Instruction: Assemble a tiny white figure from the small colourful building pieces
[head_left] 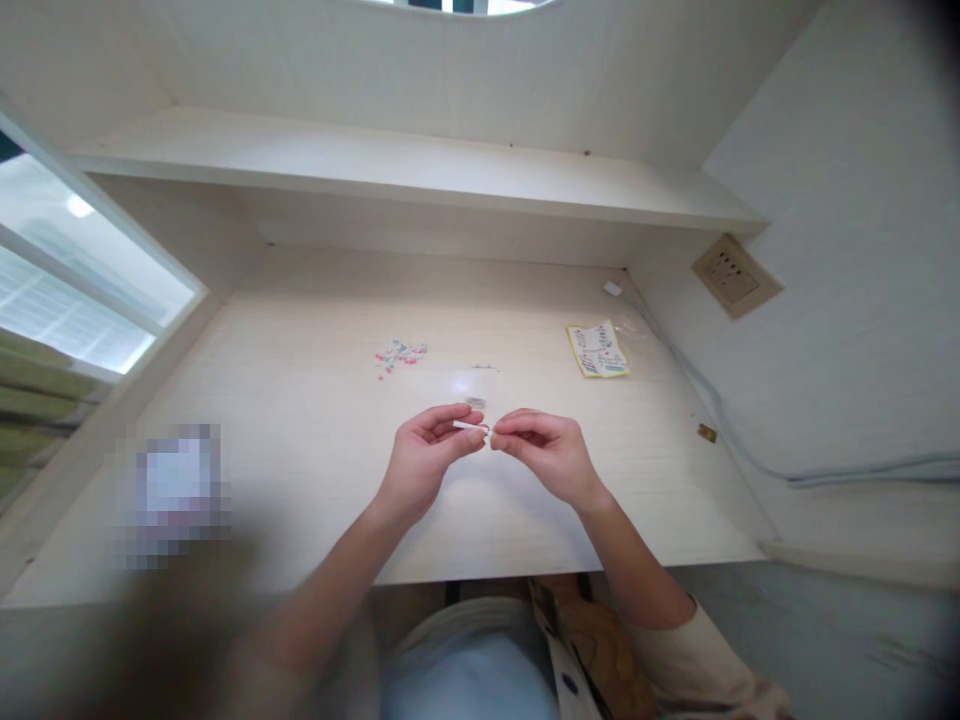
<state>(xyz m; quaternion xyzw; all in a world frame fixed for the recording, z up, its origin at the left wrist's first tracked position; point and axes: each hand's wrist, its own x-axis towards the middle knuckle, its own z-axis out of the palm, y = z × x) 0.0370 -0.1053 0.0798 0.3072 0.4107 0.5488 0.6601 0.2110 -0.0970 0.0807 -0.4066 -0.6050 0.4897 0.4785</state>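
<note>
My left hand and my right hand meet over the middle of the pale wooden desk. Between their fingertips they pinch a small thin white stick-like piece; the left fingers curl round one end and the right thumb and forefinger close on the other. A small clear item lies on the desk just beyond the hands. Farther back left sits a little scatter of pink and blue beads.
A yellow-edged printed paper card lies at the back right. A grey cable runs from a white plug along the right wall, below a wall socket. A shelf spans above; a window is at left.
</note>
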